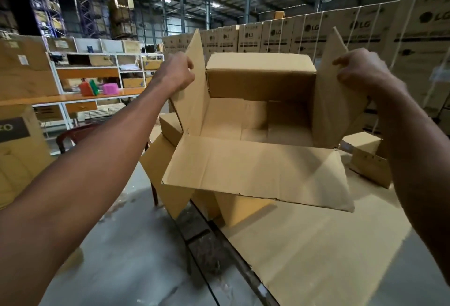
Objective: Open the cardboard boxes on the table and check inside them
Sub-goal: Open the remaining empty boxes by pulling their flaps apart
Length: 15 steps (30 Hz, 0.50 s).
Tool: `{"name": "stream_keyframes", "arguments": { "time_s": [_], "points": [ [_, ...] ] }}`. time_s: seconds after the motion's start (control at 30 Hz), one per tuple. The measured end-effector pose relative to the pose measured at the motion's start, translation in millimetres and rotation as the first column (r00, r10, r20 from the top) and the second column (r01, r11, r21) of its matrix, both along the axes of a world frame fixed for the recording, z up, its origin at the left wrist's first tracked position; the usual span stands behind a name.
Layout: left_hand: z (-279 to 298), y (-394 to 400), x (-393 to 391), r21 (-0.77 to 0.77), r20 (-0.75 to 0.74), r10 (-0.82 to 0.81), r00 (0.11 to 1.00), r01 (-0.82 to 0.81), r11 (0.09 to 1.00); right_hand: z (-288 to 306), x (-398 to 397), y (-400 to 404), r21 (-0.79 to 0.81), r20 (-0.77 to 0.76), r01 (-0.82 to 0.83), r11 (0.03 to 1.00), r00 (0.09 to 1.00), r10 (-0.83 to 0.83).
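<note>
My fingers (pixel 188 63) of left hand (pixel 175 74) pinch left flap (pixel 194 81); right hand (pixel 365 74) grips right flap (pixel 338 91). Box (pixel 260 110) held open, tilted toward me, above table (pixel 316 244). Inside looks empty. Judge it light, thin cardboard, bends easily; flaps may tear at creases. Better hold at side walls.

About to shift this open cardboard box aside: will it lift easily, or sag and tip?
The open cardboard box looks empty inside, so it is probably light. The left hand and right hand hold only its side flaps, which may bend. Its near flap hangs loose and creased, so expect it to flop.
</note>
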<state>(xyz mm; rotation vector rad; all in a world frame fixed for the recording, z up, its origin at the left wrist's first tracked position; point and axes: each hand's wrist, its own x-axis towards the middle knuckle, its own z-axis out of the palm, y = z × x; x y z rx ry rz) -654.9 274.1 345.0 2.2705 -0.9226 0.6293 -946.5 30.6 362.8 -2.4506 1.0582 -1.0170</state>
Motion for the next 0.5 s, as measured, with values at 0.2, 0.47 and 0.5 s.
{"name": "stream_keyframes", "arguments": {
  "time_s": [0.2, 0.47, 0.5],
  "points": [
    [19, -20, 90, -0.02, 0.015, -0.021, 1.0, 0.021, 1.0, 13, 89, -16, 0.012, 0.019, 0.015, 1.0, 1.0, -0.015],
    [40, -49, 211, -0.005, -0.008, -0.108, 0.994, 0.108, 0.994, 21, 186, -28, 0.076, 0.017, 0.046, 0.996, 0.999, -0.048],
    [41, -53, 227, -0.005, -0.017, -0.123, 0.992, 0.123, 0.992, 21, 197, -29, 0.091, 0.024, 0.054, 0.994, 0.998, -0.057]
  ]
}}
